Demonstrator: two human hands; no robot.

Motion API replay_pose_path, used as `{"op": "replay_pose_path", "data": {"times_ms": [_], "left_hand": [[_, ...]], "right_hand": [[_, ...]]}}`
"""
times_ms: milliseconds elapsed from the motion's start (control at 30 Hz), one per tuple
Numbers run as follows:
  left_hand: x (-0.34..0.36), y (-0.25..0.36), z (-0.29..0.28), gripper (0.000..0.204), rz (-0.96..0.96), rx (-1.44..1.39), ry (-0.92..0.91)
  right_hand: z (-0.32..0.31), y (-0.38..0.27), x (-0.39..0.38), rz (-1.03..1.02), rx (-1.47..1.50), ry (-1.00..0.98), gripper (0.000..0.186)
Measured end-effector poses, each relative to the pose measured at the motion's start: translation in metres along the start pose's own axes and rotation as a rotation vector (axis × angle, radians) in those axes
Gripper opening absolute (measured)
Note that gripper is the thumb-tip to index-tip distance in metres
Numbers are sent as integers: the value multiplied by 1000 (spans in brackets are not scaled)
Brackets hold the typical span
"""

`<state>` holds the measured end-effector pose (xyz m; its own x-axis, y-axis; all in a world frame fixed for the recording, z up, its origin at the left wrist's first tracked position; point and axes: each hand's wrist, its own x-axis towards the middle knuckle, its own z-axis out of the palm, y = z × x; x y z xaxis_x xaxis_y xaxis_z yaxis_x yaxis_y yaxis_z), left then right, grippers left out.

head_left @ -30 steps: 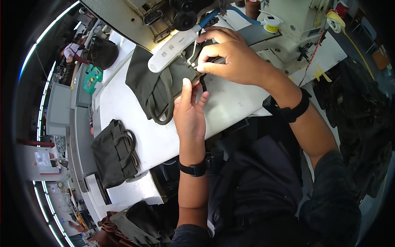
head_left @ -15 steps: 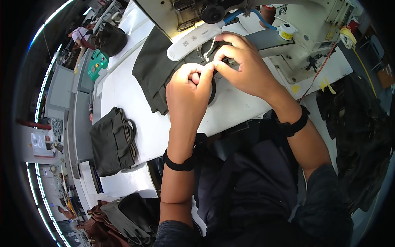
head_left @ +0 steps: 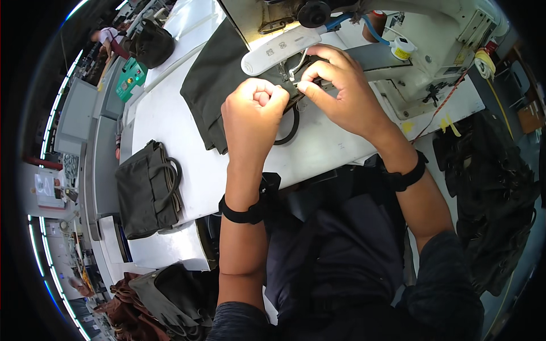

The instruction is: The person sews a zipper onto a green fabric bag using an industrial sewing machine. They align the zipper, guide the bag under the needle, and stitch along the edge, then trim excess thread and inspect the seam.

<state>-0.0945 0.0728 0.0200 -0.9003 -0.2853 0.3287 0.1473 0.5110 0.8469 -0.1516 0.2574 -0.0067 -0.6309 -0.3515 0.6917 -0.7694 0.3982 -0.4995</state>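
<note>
A sewing machine (head_left: 443, 68) stands at the top right, with a white lamp (head_left: 278, 52) over its needle area. Under the presser foot (head_left: 293, 78) lies a dark olive fabric bag (head_left: 207, 85) with a black looped handle (head_left: 291, 132). My left hand (head_left: 254, 108) is closed over the bag, thumb pressed to the curled fingers; whatever it pinches is hidden. Beside the presser foot, my right hand (head_left: 344, 91) brings thumb and forefinger together just by the needle. Anything between those fingertips is too small to make out.
Another dark olive bag (head_left: 149, 190) lies at the table's left edge. Brown thread (head_left: 373, 25) stands behind the machine arm. Dark bags (head_left: 489, 193) are piled at right, and more bags (head_left: 170, 295) sit lower left. A green case (head_left: 131, 79) and a distant person (head_left: 108, 42) are upper left.
My hands have drawn apart: the left moved left, away from the right hand's fingertips. My right hand stays by the presser foot. The whole view has shifted slightly.
</note>
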Motion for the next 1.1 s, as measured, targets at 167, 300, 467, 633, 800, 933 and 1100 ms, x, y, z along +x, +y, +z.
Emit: {"op": "replay_pose_path", "data": {"times_ms": [167,300,467,633,800,933,1100], "left_hand": [[10,5,-3,18,69,167,8],[20,3,-8,17,42,284,-12],[16,-7,-16,17,106,431,52],[-26,-17,-4,35,602,470,119],[-17,-44,13,47,688,394,58],[-11,-45,4,54,778,460,41],[-11,-45,-8,48,826,520,20]], "right_hand": [[4,-4,-1,17,1,60,13],[5,-3,-1,4,-19,79,14],[9,-2,-2,2,8,82,14],[5,-3,-3,22,-22,57,14],[0,-3,-3,-19,-27,52,18],[-44,-14,-12,-4,63,11,28],[-80,-18,-18,-33,-141,2,32]]}}
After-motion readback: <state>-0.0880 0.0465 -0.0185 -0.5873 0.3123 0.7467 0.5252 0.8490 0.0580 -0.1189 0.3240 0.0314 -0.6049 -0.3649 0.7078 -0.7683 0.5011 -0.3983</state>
